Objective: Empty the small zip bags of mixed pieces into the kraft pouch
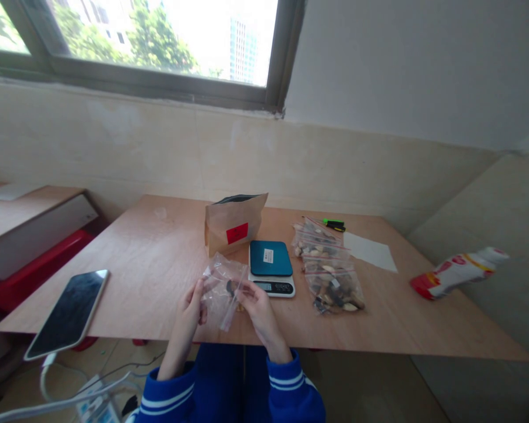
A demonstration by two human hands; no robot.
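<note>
A clear plastic zip bag (220, 302) is held between my two hands above the front part of the table. My left hand (190, 304) is closed on the bag's left side. My right hand (256, 302) pinches near its right side, with a small dark piece (230, 288) by the fingertips; I cannot tell whether that piece is inside the bag or in the fingers. Just behind stands an upright brown paper pouch (218, 226) with a red label, its top open. Close to my right hand sits a kitchen scale (271, 258) with a blue-green top and a lit display.
Several zip bags of dried brown and pale pieces (335, 288) lie right of the scale. Beyond them are a green-and-black tool (335, 225) and white paper (370, 249). A white-and-red bottle (456, 273) is at the right. A cabled phone (70, 311) overhangs the left front edge.
</note>
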